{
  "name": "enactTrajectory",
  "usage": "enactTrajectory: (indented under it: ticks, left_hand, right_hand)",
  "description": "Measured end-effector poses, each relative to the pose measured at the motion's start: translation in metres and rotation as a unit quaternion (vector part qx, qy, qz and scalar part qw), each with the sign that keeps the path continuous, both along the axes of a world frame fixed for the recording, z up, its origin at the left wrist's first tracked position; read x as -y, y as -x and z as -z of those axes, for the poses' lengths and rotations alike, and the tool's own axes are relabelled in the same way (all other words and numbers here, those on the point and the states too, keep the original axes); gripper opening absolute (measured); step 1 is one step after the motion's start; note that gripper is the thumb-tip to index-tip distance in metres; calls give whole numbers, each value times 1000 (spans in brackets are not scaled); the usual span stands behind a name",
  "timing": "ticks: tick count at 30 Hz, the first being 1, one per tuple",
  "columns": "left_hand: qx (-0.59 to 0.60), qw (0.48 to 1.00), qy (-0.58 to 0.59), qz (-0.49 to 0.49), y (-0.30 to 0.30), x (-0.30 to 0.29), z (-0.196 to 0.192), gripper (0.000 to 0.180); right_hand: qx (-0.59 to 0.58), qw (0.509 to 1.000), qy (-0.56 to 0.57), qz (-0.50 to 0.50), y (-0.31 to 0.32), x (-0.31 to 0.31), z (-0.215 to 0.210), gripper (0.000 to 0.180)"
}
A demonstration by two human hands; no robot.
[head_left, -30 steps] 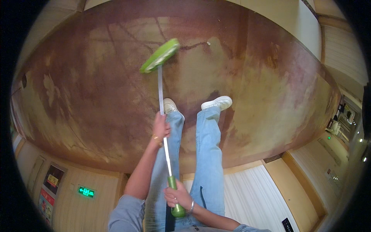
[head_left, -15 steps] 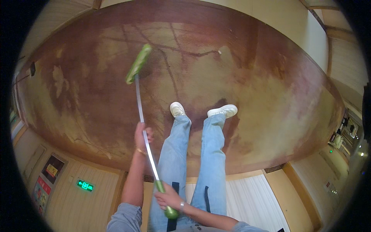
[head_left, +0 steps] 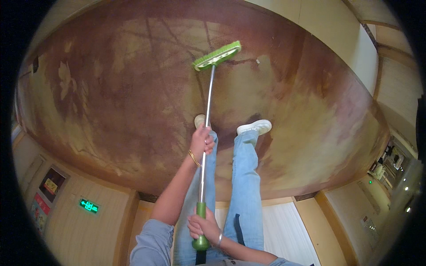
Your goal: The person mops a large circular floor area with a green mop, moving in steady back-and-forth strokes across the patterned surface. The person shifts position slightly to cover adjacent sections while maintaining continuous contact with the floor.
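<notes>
A long-handled brush (head_left: 217,57) with a green bristled head and a silver pole stretches out in front of me. Its head is above or on the patterned brown carpet (head_left: 133,97); I cannot tell whether the bristles touch. My left hand (head_left: 203,141) is wrapped around the middle of the metal pole. Lower down, near my waist, my right hand (head_left: 205,226) grips the green handle end, whose rounded tip shows below the fingers. To the right of the brush head lies a small white scrap (head_left: 258,61).
My white shoes (head_left: 255,127) stand on the carpet, the left one partly behind the pole. A pale wall (head_left: 328,40) borders the far right. At the lower left, a lit green sign (head_left: 89,205) and posters (head_left: 51,182) hang on a panelled wall.
The brush head has swung from the left to the right, close to the white scrap, and turned more sideways. My left hand has moved right with the pole; both hands keep their grip.
</notes>
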State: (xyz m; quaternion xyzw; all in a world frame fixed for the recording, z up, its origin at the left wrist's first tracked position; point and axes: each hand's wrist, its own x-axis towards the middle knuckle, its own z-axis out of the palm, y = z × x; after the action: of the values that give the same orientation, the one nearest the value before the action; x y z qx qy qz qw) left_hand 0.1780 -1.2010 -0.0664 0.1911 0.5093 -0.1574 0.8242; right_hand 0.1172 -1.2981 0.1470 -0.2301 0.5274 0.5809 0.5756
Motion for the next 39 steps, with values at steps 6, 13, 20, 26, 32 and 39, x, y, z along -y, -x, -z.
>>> enactTrajectory:
  ticks: [6, 13, 20, 26, 32, 39]
  left_hand:
    - [-53, 994, -64, -69, 37, -37, -27, 20]
    - [-102, 979, -167, -61, 63, -137, 16, 7]
    - [-69, 993, -83, 40, 4, -51, 20, 47]
    - [-42, 994, -102, -24, 18, -52, -41, 38]
    - [-147, 967, -202, -47, 59, -121, -10, 12]
    - [-18, 982, -119, 145, -18, -9, 33, 29]
  right_hand:
    - [-12, 996, -62, -67, 13, 1, -14, 18]
    - [-41, 979, -197, -25, -12, -52, 51, 19]
    - [-25, 997, -67, -14, -10, -21, 26, 17]
    - [-4, 995, -79, -62, 14, -9, -3, 17]
    - [-56, 983, -171, -43, -10, -38, 30, 18]
    - [-10, 998, -48, 39, -14, 3, 34, 19]
